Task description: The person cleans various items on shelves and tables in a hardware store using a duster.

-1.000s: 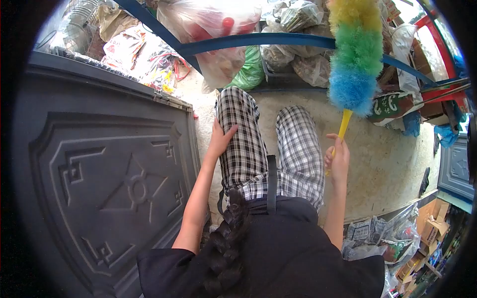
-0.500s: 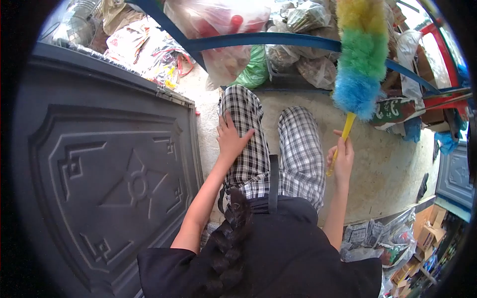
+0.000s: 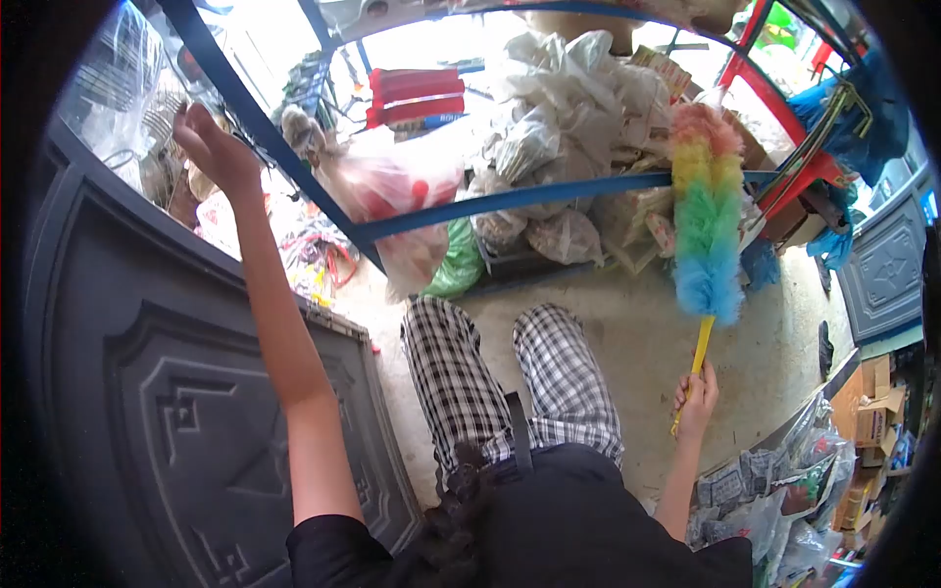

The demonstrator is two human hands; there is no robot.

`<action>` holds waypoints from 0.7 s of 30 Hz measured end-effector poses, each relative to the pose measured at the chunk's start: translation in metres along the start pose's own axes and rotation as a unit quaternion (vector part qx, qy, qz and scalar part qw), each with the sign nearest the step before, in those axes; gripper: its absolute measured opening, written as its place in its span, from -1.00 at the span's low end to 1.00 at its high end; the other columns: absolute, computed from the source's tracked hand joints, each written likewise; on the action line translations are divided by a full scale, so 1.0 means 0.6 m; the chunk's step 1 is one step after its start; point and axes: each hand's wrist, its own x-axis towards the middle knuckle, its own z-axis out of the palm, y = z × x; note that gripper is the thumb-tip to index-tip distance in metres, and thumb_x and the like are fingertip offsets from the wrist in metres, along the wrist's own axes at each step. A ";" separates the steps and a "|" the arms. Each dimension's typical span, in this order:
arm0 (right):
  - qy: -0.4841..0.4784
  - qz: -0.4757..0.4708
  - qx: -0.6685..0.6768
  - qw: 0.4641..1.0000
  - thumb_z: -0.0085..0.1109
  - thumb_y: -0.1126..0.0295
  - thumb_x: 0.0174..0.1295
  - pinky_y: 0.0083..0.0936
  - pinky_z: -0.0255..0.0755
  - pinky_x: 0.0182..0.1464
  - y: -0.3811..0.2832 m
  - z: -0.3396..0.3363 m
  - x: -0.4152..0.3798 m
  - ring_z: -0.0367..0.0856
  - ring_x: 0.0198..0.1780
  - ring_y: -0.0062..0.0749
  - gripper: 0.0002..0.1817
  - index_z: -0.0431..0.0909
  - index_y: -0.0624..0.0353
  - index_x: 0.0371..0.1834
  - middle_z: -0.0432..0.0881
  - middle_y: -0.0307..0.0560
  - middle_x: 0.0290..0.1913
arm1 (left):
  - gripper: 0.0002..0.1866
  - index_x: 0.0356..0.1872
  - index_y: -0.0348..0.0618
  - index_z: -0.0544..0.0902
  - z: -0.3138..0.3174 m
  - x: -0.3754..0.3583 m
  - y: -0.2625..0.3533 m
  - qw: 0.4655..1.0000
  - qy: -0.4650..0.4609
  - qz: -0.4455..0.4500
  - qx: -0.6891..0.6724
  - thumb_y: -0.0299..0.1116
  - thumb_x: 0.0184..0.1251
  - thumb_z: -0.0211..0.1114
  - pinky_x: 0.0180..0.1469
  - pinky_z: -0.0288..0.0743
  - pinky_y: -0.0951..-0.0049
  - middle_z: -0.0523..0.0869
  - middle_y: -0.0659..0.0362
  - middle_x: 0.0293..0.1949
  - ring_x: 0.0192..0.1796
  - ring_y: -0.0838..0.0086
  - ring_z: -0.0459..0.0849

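A rainbow feather duster points away from me, red at its tip and blue near the yellow handle. My right hand is closed around that handle, with its end showing below the fingers. The duster head overlaps the blue metal shelf bar. My left hand is raised far to the left, fingers loosely bent and apart, holding nothing that shows. Close beside it are wire items and clear plastic wrapping, beyond the top of the dark grey panelled door.
Ahead, a blue metal rack holds piled plastic bags, and a pinkish bag hangs at its left. A green bag lies beneath. Cardboard boxes and plastic-wrapped goods stand at the right.
My left hand has left my thigh and risen up and left past the door. My right hand still grips the duster, now lower in view. The view has tilted up, showing more rack.
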 end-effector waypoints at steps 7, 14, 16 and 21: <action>-0.091 -0.017 0.089 0.992 -0.23 0.45 0.26 -0.78 0.05 -0.70 -0.101 0.145 0.091 0.14 -0.71 -0.75 -0.59 0.16 0.16 0.20 0.24 -0.30 -0.63 | -0.53 -0.37 -0.28 0.55 0.060 0.065 0.077 0.995 -0.055 -0.020 -0.086 -0.14 0.32 -0.27 -0.48 0.34 0.52 0.58 0.14 -0.60 -0.59 0.46 0.51; -0.198 -0.251 -0.155 0.935 0.00 0.43 0.09 -0.46 0.32 -0.50 -0.130 0.362 0.194 0.40 -0.63 -0.27 -0.66 0.42 0.27 -0.03 0.44 0.15 -0.59 | -0.66 -0.40 -0.33 0.45 0.044 0.068 0.046 0.995 -0.043 -0.009 -0.084 -0.19 0.24 -0.09 -0.46 0.29 0.40 0.50 0.08 -0.56 -0.54 0.41 0.46; -0.223 -0.252 -0.206 0.919 0.03 0.44 0.05 -0.39 0.33 -0.43 -0.171 0.385 0.217 0.42 -0.60 -0.11 -0.66 0.44 0.28 -0.07 0.43 0.26 -0.55 | -0.64 -0.40 -0.36 0.45 0.043 0.064 0.048 0.998 -0.038 0.043 -0.010 -0.17 0.21 -0.03 -0.43 0.28 0.37 0.51 0.04 -0.53 -0.51 0.36 0.46; -0.103 -0.286 -0.343 0.889 -0.02 0.47 0.00 -0.30 0.42 -0.43 -0.166 0.458 0.362 0.55 -0.53 -0.09 -0.78 0.51 0.38 -0.34 0.50 0.20 -0.60 | -0.59 -0.37 -0.39 0.45 0.051 0.053 0.077 0.987 0.026 0.125 0.097 -0.12 0.16 0.04 -0.39 0.29 0.31 0.49 -0.01 -0.52 -0.51 0.22 0.43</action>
